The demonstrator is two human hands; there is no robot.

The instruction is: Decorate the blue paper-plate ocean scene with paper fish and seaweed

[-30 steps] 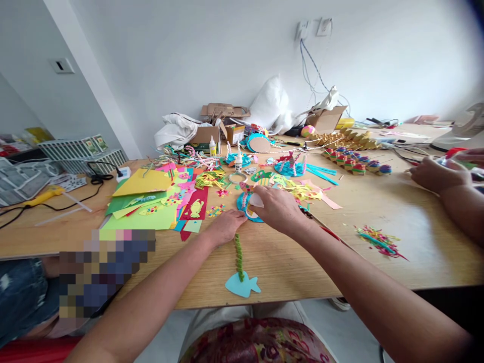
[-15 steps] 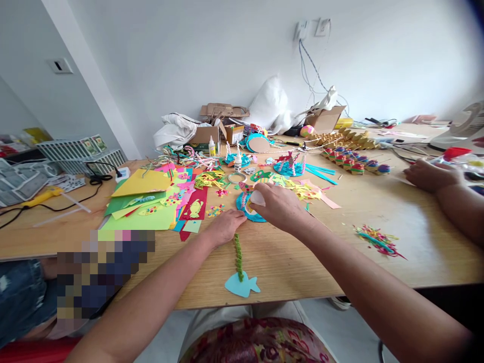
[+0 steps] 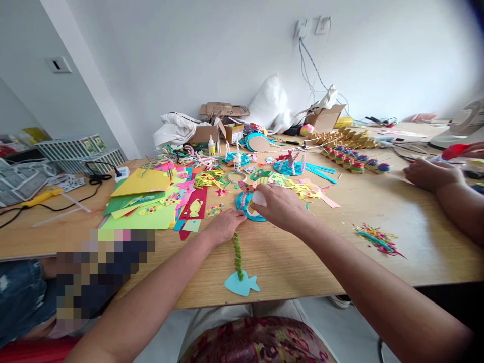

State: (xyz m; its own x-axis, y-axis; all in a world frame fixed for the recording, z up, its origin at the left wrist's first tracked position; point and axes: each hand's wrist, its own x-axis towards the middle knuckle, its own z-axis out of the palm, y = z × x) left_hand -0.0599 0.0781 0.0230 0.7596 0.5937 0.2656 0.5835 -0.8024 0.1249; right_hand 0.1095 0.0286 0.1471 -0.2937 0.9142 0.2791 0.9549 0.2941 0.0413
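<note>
My right hand [image 3: 278,204] is closed round a white glue bottle [image 3: 259,198], tipped over a blue disc [image 3: 255,217] with small decorations on it. The fingertips of my left hand [image 3: 227,225] press at the disc's near left edge. Whether they grip it is hard to see. Nearer me lies a light blue paper fish [image 3: 242,284], and a twisted green pipe cleaner [image 3: 238,254] reaches from it up toward my left hand. Behind the disc are a silver ring of tape [image 3: 237,177] and an upright glue bottle [image 3: 238,162].
Coloured paper sheets [image 3: 141,222] are stacked at the left. Another decorated blue disc [image 3: 289,168] stands farther back. Thin scraps [image 3: 378,240] lie at the right, near another person's hand [image 3: 433,174]. Painted egg-carton pieces [image 3: 351,160] sit behind.
Both my hands have stayed nearly still, with the bottle still tipped over the disc. At the right edge, another person's hand has come into view by the red object.
</note>
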